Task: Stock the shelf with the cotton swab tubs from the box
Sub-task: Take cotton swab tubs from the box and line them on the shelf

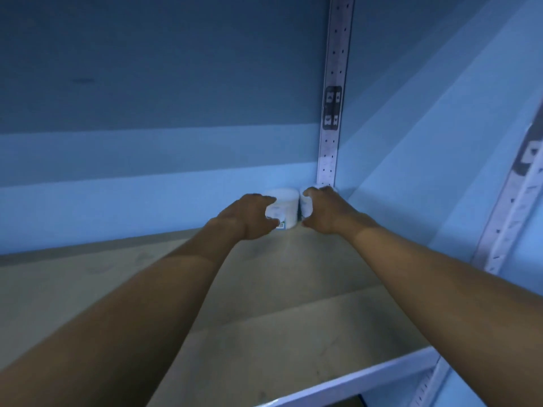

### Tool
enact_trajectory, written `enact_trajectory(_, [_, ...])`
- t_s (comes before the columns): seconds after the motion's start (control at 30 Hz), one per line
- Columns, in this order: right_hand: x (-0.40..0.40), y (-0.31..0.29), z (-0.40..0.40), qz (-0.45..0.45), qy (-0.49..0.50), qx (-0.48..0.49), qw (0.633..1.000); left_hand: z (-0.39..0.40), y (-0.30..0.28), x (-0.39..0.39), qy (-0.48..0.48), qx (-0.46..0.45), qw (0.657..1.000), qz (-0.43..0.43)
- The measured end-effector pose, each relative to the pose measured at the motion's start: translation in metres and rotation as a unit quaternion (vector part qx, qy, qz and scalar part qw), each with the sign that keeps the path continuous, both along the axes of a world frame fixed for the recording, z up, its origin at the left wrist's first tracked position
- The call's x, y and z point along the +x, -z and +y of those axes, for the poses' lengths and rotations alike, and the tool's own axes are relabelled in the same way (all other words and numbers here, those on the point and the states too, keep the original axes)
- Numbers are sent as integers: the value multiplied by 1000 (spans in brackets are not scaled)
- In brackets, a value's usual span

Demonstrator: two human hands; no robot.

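Early going: just two tubs on the shelf (264, 304), far back near one o'clock. Left hand (249, 215) clamped round the left tub (286, 207), right hand (326, 212) round the right tub (305, 208), touching. Box unseen.

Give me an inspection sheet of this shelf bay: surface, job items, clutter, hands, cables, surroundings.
Surface: shelf board, beige, scuffed.
Job items: two white tubs side by side at the back right corner; left tub shows a barcode label, right tub mostly hidden.
Clutter: nothing seen.
Hands: left hand grips the left tub; right hand grips the right tub.
Cables: nothing seen.
Surroundings: blue back wall, perforated upright; box not in view.
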State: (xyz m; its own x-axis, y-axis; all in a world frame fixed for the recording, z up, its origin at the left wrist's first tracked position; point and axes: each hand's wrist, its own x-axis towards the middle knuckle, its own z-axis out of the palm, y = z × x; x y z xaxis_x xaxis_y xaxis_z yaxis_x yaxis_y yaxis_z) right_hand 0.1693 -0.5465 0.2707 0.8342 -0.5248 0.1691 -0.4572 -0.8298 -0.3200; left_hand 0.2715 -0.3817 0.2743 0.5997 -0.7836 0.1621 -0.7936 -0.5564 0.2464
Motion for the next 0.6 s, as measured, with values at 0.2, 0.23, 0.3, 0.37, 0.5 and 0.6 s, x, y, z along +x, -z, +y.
enact_trajectory(0.2, [-53, -7, 73, -4, -39, 35, 999, 75, -14, -46, -28, 47, 998, -10])
enact_trajectory(0.23, [-61, -6, 84, -5, -45, 34, 998, 87, -16, -53, -31, 51, 998, -10])
enact_trajectory(0.3, [-79, -5, 108, -9, -65, 41, 997, 114, -20, -69, -41, 55, 998, -10])
enact_trajectory(0.37, [-99, -3, 134, -17, -89, 42, 995, 145, -20, -85, -42, 51, 998, -17])
enact_trajectory(0.5, [-129, 5, 182, -11, -123, 48, 991, 205, -12, -115, -52, 43, 997, -36])
enact_trajectory(0.6, [-146, 19, 218, -11, -154, 42, 987, 247, -1, -142, -65, 52, 996, -9])
